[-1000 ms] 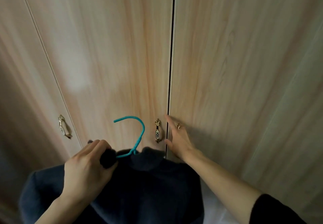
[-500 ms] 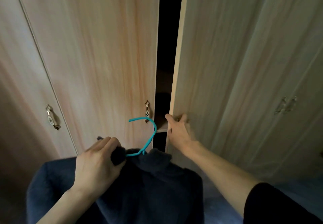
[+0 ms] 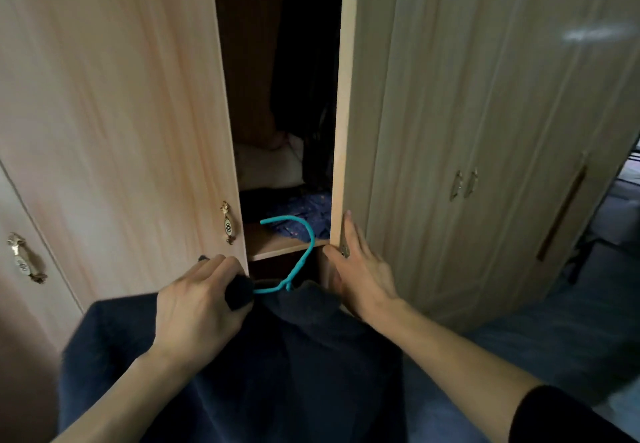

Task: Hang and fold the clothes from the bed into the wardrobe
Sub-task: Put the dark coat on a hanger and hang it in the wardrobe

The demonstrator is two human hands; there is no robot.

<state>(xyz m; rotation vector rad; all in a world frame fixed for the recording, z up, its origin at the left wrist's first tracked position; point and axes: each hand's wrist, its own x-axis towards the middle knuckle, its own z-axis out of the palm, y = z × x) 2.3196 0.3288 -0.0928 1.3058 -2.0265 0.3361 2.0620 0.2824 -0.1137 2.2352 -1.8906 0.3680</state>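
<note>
A left hand (image 3: 199,307) closes its grip around the shoulder of a dark navy sweater (image 3: 277,366), bunching the knit over one end of a turquoise hanger (image 3: 294,259) so the garment cannot slide off while it is carried; the hook points up and forward, toward the opening where it appears meant to go. The right hand (image 3: 360,269), fingers (image 3: 348,226) spread and flat rather than closed on anything, presses against the edge of the right wardrobe door (image 3: 467,131) just beside its small metal handle, a hold that suits swinging the panel aside one-handed while the other hand is occupied. The sweater hangs low in front of the person, below the level of the gap, not yet inside the wardrobe. Between the right door and the closed left door (image 3: 121,113), with its ornate brass handle (image 3: 227,223), a dark interior shows: a wooden shelf (image 3: 273,245) bearing blue patterned fabric (image 3: 304,212), pale folded bedding (image 3: 268,165) above it, and dark clothes hanging further in. No rail is visible from this angle. The gap looks too narrow for the hanger's width, so the door probably needs to open wider first.
</note>
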